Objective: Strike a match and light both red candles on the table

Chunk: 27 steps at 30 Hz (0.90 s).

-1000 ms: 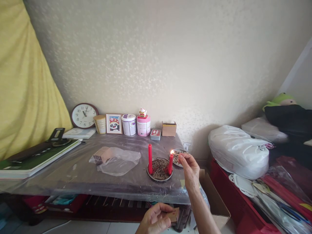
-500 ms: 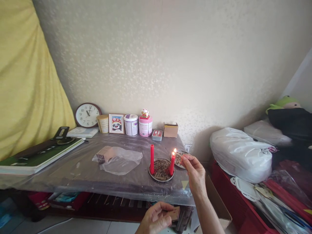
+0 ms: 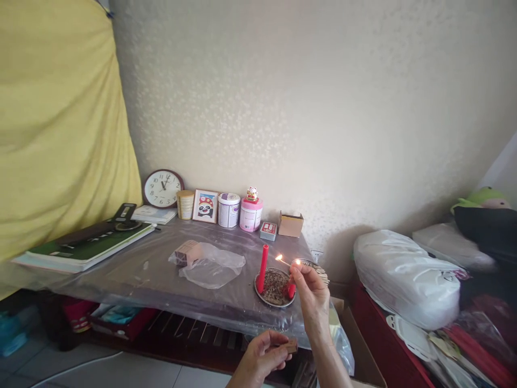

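Observation:
My right hand [image 3: 309,293] pinches a burning match [image 3: 283,261], its flame pointing left between two red candles. The left candle [image 3: 263,261] stands unlit in a round metal dish [image 3: 274,288]. Mostly hidden behind my right hand, the right candle [image 3: 291,290] shows a small flame at its top. A second small dish [image 3: 317,267] lies just behind my right hand. Low in view, below the table edge, my left hand [image 3: 260,360] is closed on a small brown matchbox [image 3: 288,346].
The table [image 3: 133,275] is covered in clear plastic. On it lie a crumpled plastic bag [image 3: 214,267], a small box [image 3: 188,250], a clock [image 3: 163,188], tins, a framed picture, a cardboard box [image 3: 291,223] and a green book [image 3: 89,245]. White bags [image 3: 406,275] pile at right.
The camera swung left and the view shifted. My right hand carried the burning match from the right candle's wick leftward, toward the unlit left candle. The right candle now burns.

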Each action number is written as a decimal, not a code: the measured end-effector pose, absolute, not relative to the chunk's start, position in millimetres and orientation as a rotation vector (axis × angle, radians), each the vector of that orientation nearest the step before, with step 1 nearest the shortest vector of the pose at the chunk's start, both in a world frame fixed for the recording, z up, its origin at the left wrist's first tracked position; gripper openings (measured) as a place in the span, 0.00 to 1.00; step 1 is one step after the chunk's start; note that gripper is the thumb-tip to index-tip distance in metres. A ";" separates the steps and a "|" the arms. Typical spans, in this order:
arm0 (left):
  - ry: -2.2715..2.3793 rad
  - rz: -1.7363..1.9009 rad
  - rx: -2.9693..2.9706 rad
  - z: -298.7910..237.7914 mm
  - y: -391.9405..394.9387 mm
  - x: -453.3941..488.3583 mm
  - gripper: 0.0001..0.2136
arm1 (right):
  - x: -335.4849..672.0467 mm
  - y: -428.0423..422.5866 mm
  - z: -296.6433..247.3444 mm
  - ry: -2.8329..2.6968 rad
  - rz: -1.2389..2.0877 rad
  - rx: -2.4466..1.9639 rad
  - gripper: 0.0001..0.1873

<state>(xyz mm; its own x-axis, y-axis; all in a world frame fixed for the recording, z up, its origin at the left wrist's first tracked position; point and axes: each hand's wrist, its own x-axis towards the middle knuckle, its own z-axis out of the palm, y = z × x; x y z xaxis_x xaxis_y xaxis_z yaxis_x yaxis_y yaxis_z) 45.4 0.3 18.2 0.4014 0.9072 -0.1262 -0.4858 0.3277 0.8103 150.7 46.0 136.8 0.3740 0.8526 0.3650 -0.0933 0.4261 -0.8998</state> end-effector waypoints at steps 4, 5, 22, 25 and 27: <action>0.614 1.015 0.747 23.6 -1.3 44.0 0.19 | 138.5 48.7 140.8 -1.006 0.716 -0.918 0.12; 0.613 1.019 0.740 24.4 -1.5 44.2 0.19 | 136.1 49.4 141.2 -1.013 0.707 -0.921 0.12; 0.597 1.030 0.726 17.3 1.2 47.6 0.19 | 120.7 74.1 139.3 -1.167 0.459 -1.071 0.11; 0.631 1.027 0.709 20.1 1.1 46.4 0.19 | 119.7 77.5 141.5 -1.191 0.401 -1.118 0.11; 0.644 1.023 0.692 23.8 0.3 44.7 0.18 | 118.2 79.1 143.4 -1.206 0.362 -1.141 0.11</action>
